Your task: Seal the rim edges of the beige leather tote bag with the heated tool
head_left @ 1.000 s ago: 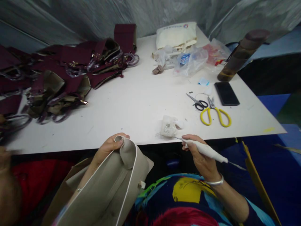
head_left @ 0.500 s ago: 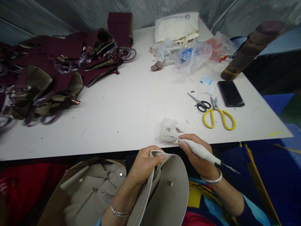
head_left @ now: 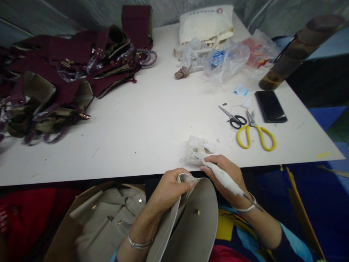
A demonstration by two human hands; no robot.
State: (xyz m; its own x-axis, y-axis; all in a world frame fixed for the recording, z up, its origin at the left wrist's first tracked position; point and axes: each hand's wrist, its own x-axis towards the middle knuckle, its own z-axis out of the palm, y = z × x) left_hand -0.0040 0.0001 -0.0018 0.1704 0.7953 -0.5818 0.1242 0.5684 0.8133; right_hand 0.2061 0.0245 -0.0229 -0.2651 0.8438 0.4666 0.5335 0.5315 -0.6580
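Note:
My left hand (head_left: 171,187) pinches the upper edge of a beige-grey bag piece (head_left: 203,225), thumb on the near side. A small gold clasp shows on the piece, which hangs below the table edge. In my right hand (head_left: 227,178), fingers closed, is a thin tool with a white-wrapped handle (head_left: 223,177). A narrow metal end sticks out past the wrist. The tool's front tip is hard to make out near a crusted whitish block (head_left: 195,151) at the table's front edge. Between the tool and the bag edge a gap shows.
Black-handled scissors (head_left: 234,119), yellow-handled snips (head_left: 259,133) and a phone (head_left: 271,106) lie to the right. Behind them are a dark bottle (head_left: 297,54), plastic bags (head_left: 229,60) and a cream cloth bag (head_left: 205,25). Maroon bags (head_left: 71,51) crowd the left. A carton (head_left: 65,218) holds beige pieces.
My right hand has shifted slightly left, nearer the bag's edge, and the tool's rear end has swung downward. My left hand keeps its grip. The view has shifted a little.

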